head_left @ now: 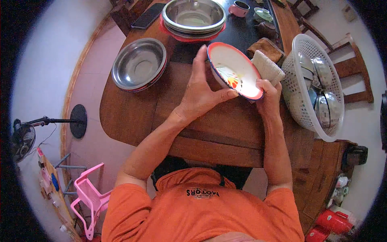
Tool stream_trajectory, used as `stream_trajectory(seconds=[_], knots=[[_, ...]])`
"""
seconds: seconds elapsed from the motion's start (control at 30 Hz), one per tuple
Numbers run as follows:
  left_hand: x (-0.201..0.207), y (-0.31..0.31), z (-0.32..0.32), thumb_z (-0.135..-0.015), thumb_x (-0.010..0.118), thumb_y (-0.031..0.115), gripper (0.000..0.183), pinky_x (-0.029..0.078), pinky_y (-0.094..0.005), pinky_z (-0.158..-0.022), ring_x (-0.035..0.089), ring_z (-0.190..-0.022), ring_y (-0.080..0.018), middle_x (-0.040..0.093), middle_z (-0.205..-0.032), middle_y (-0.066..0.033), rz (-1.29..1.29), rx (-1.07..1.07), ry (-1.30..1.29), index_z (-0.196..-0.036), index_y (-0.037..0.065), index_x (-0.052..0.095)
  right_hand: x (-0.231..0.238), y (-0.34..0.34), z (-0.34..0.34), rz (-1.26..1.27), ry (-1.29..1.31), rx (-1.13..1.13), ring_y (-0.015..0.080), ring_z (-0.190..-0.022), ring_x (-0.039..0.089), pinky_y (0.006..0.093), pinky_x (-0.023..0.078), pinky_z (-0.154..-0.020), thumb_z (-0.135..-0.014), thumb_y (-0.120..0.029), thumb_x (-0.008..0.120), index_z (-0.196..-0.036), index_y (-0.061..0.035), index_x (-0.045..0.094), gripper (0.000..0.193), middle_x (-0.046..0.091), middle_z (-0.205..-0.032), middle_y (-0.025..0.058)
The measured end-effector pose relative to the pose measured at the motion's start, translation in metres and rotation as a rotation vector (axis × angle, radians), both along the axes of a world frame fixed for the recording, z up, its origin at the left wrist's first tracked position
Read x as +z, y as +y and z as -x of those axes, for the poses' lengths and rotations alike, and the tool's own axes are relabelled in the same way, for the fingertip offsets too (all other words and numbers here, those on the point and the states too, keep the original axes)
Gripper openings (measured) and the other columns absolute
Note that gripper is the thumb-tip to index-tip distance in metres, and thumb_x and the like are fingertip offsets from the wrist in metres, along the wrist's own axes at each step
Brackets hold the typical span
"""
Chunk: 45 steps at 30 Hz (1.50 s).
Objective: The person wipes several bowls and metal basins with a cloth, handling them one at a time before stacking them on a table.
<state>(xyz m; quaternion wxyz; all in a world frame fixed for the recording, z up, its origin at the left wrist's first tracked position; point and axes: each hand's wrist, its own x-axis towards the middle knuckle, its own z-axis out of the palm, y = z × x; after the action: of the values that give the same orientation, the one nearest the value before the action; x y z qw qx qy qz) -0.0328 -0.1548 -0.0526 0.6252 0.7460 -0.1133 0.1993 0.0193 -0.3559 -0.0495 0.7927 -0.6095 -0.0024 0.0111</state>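
Observation:
A white enamel bowl [238, 60] with a red rim and a coloured pattern at its bottom is tilted above the table, its inside facing up and toward me. My left hand [203, 90] grips its left side, with the thumb at the near rim and the fingers along the far left edge. At the bowl's right edge, my right hand [269, 94] pinches the rim, its thumb on top. A folded whitish cloth [268, 67] sticks up from that same hand, beside the bowl; the fingers behind are hidden.
Metal basins [139, 64] sit stacked on the wooden table [177, 105] at left, and another stack [193, 16] stands farther back. A white perforated basket [292, 76] at right holds several metal bowls. Beyond lie a brown cloth [266, 48] and a pink mug [239, 9].

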Motion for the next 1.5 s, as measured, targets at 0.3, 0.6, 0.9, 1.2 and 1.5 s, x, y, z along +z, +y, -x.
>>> stream_trajectory(seconds=[0.3, 0.6, 0.9, 1.2, 1.5], knots=[[0.001, 0.008, -0.002, -0.08, 0.069, 0.054, 0.097, 0.043, -0.034, -0.098, 0.047, -0.12, -0.0201, 0.045, -0.132, -0.0137, 0.381, -0.251, 0.178, -0.144, 0.002, 0.019, -0.02, -0.003, -0.004, 0.168, -0.125, -0.135, 0.0159, -0.073, 0.059, 0.0276, 0.048, -0.066, -0.07, -0.004, 0.062, -0.103, 0.0057, 0.058, 0.035, 0.06, -0.089, 0.0066], [0.003, 0.008, -0.007, -0.094, 0.055, 0.039, 0.06, 0.047, -0.0318, -0.093, 0.054, -0.114, -0.0178, 0.052, -0.123, -0.0119, 0.741, -0.254, 0.301, -0.138, 0.005, 0.031, -0.017, 0.003, 0.0, 0.438, -0.409, 0.003, 0.02, -0.113, 0.052, 0.0332, 0.04, -0.099, -0.074, 0.005, 0.057, -0.125, -0.0001, 0.05, 0.051, 0.054, -0.123, 0.0099], [0.002, 0.007, -0.008, -0.095, 0.053, 0.03, 0.048, 0.039, -0.0345, -0.101, 0.051, -0.115, -0.0189, 0.053, -0.124, -0.0114, 0.615, -0.126, 0.261, -0.134, 0.005, 0.039, -0.014, 0.003, -0.003, 0.691, -0.682, 0.04, 0.0297, -0.121, 0.047, 0.0391, 0.036, -0.104, -0.077, -0.002, 0.064, -0.129, -0.0019, 0.048, 0.054, 0.05, -0.128, 0.015], [0.002, 0.006, -0.003, -0.1, 0.045, 0.034, 0.045, 0.043, -0.0284, -0.096, 0.052, -0.11, -0.0137, 0.055, -0.12, -0.0087, 0.509, -0.044, 0.148, -0.135, 0.006, 0.039, -0.011, 0.006, -0.001, 0.583, -0.722, 0.188, 0.0316, -0.129, 0.038, 0.0421, 0.026, -0.11, -0.092, -0.05, 0.045, -0.136, -0.0009, 0.041, 0.066, 0.04, -0.138, 0.0188], [0.001, 0.004, -0.002, -0.101, 0.044, 0.036, 0.048, 0.041, -0.0277, -0.096, 0.05, -0.111, -0.0128, 0.054, -0.12, -0.0074, 0.489, -0.081, 0.126, -0.136, 0.004, 0.038, -0.007, 0.007, 0.001, 0.588, -0.615, 0.15, 0.025, -0.128, 0.04, 0.0366, 0.029, -0.109, -0.098, -0.031, 0.044, -0.127, 0.0001, 0.053, 0.044, 0.044, -0.137, 0.0141]])
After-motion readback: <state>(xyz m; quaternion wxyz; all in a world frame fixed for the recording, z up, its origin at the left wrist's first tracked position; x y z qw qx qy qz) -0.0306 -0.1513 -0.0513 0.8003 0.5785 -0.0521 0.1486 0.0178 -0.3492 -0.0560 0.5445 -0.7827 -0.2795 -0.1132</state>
